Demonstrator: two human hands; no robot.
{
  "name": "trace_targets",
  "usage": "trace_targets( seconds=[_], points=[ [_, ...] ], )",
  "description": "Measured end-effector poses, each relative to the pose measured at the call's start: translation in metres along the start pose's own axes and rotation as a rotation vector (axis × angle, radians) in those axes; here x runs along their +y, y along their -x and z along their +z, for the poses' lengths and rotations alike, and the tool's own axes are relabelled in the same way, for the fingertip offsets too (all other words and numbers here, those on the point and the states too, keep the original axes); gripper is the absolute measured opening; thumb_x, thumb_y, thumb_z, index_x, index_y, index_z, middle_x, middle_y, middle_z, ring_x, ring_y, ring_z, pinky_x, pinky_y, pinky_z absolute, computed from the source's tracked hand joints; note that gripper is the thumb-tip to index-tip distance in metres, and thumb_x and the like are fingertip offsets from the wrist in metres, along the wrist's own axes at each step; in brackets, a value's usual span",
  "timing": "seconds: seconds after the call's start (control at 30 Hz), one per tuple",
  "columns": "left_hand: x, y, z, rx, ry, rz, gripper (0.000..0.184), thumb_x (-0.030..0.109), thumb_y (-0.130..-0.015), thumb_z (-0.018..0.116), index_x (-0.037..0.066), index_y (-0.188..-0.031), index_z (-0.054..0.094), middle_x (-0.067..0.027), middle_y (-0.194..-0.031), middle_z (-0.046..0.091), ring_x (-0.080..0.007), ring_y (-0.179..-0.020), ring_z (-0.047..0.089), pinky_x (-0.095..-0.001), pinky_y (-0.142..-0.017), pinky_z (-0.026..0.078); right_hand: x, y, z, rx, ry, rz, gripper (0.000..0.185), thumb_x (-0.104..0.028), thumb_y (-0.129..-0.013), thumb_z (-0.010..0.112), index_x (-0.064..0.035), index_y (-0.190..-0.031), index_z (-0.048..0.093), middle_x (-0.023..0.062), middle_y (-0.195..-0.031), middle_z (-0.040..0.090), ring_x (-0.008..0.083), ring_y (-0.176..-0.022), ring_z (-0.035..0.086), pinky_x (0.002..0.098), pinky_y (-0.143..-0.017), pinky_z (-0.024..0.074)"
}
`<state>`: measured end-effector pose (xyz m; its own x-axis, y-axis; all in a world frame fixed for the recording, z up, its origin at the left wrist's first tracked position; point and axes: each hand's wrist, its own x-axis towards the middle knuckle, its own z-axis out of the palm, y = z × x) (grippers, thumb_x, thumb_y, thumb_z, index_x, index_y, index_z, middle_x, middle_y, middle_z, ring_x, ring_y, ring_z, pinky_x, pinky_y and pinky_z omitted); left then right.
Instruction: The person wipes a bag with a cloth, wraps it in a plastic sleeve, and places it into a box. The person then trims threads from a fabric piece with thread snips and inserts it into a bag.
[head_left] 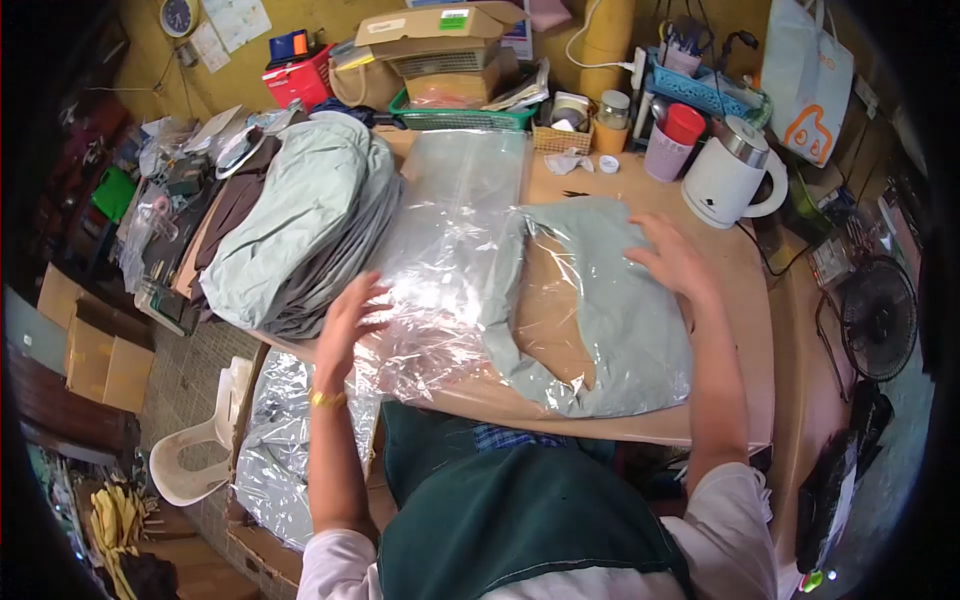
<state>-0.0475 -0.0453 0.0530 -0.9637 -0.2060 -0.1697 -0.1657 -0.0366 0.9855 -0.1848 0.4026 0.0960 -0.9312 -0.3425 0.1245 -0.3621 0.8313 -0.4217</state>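
The left hand (355,325), fingers spread and grasping nothing, hovers near the stack of folded garments (300,210). The right hand (668,255), loosely open, lies over the upper right of the plastic-covered gray-green garment (635,320), situated on the table (735,370) beside clear plastic bags (455,230).

I could slide a hand low over the flat plastic bags (462,190). Left of them, the thick fabric pile (300,195) blocks me; behind them, the green basket (468,118) and stacked boxes (440,35) wall off the back. On their right, past the bagged garment (635,310), a bare tabletop strip (748,330) gives me passage, with the kettle (718,180) barring its far end.
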Motion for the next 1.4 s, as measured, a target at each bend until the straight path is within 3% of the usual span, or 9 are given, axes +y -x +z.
trace_targets(
  seconds=[0.1, 0.27, 0.43, 0.63, 0.77, 0.87, 1.07, 1.23, 1.4],
  points=[
    [-0.007, -0.060, 0.038, 0.016, -0.664, 0.226, 0.061, 0.046, -0.090, 0.063, -0.006, -0.120, 0.056, -0.0109, -0.097, 0.067, -0.0152, -0.078, 0.061, -0.0288, -0.070, 0.049, -0.022, -0.044, 0.046, -0.153, 0.090, 0.056, 0.059, -0.043, -0.085, 0.065, -0.0171, -0.137, 0.050, 0.0141, -0.139, 0.048, 0.0328, -0.132, 0.042, 0.0518, -0.110, 0.0303],
    [-0.001, -0.061, 0.007, -0.132, 0.192, 0.179, 0.011, 0.017, -0.094, 0.062, 0.010, -0.087, 0.057, 0.0061, -0.069, 0.050, -0.0040, -0.059, 0.053, -0.0183, -0.050, 0.041, -0.009, -0.026, 0.124, 0.154, 0.150, 0.107, 0.058, -0.054, -0.091, 0.052, -0.0250, -0.141, 0.046, 0.0128, -0.152, 0.034, 0.0365, -0.142, 0.022, 0.0683, -0.110, 0.0076],
    [-0.006, -0.035, 0.025, -0.125, 0.617, -0.092, 0.008, 0.012, -0.092, 0.064, 0.010, -0.097, 0.058, 0.0031, -0.076, 0.058, -0.0047, -0.061, 0.057, -0.0201, -0.051, 0.051, -0.015, -0.020, 0.136, 0.130, 0.236, 0.058, 0.057, -0.055, -0.091, 0.050, -0.0254, -0.140, 0.047, 0.0128, -0.151, 0.034, 0.0362, -0.141, 0.025, 0.0673, -0.111, 0.0091],
    [0.004, -0.011, -0.037, 0.829, -0.200, 0.720, 0.020, 0.012, -0.090, 0.068, 0.006, -0.105, 0.056, 0.0023, -0.077, 0.054, -0.0064, -0.060, 0.050, -0.0201, -0.051, 0.040, -0.005, -0.026, 0.131, 0.142, 0.271, 0.110, 0.055, -0.052, -0.091, 0.052, -0.0257, -0.139, 0.048, 0.0120, -0.150, 0.036, 0.0359, -0.141, 0.026, 0.0672, -0.110, 0.0097],
    [0.009, 0.058, -0.012, 0.254, -0.172, 0.173, 0.010, 0.015, -0.093, 0.065, 0.006, -0.092, 0.061, 0.0045, -0.066, 0.051, -0.0031, -0.056, 0.044, -0.0199, -0.049, 0.033, -0.003, -0.030, 0.137, 0.179, 0.300, 0.145, 0.054, -0.051, -0.091, 0.053, -0.0264, -0.139, 0.048, 0.0115, -0.150, 0.036, 0.0349, -0.140, 0.028, 0.0665, -0.111, 0.0099],
    [-0.040, 0.060, 0.037, 0.154, -0.425, 0.148, 0.010, 0.015, -0.094, 0.062, 0.007, -0.089, 0.063, 0.0041, -0.066, 0.053, -0.0040, -0.055, 0.044, -0.0207, -0.049, 0.034, -0.002, -0.031, 0.139, 0.198, 0.312, 0.143, 0.054, -0.051, -0.091, 0.054, -0.0266, -0.139, 0.049, 0.0109, -0.150, 0.037, 0.0343, -0.139, 0.028, 0.0661, -0.111, 0.0101],
    [-0.046, 0.064, 0.022, 0.188, 0.883, -0.078, 0.016, 0.009, -0.091, 0.062, 0.009, -0.107, 0.058, -0.0002, -0.103, 0.064, -0.0152, -0.094, 0.064, -0.0341, -0.086, 0.053, 0.002, -0.032, 0.139, 0.189, 0.331, 0.184, 0.054, -0.053, -0.091, 0.051, -0.0278, -0.139, 0.048, 0.0090, -0.152, 0.034, 0.0337, -0.141, 0.026, 0.0658, -0.111, 0.0089],
    [-0.062, 0.095, -0.032, 0.481, 0.206, 0.207, 0.017, 0.002, -0.090, 0.062, 0.007, -0.102, 0.051, -0.0047, -0.093, 0.062, -0.0132, -0.076, 0.062, -0.0254, -0.064, 0.053, 0.007, -0.036, 0.139, 0.101, 0.268, 0.272, 0.057, -0.058, -0.092, 0.045, -0.0283, -0.142, 0.046, 0.0111, -0.155, 0.029, 0.0335, -0.144, 0.021, 0.0660, -0.112, 0.0072],
    [0.000, 0.087, -0.011, 0.625, -0.457, 0.566, 0.018, 0.005, -0.093, 0.057, 0.000, -0.110, 0.056, -0.0106, -0.108, 0.062, -0.0176, -0.099, 0.061, -0.0296, -0.085, 0.049, 0.005, -0.051, 0.077, -0.257, 0.044, 0.208, 0.057, -0.058, -0.092, 0.045, -0.0310, -0.142, 0.045, 0.0124, -0.158, 0.021, 0.0325, -0.147, 0.014, 0.0703, -0.109, 0.0076]
  ],
)
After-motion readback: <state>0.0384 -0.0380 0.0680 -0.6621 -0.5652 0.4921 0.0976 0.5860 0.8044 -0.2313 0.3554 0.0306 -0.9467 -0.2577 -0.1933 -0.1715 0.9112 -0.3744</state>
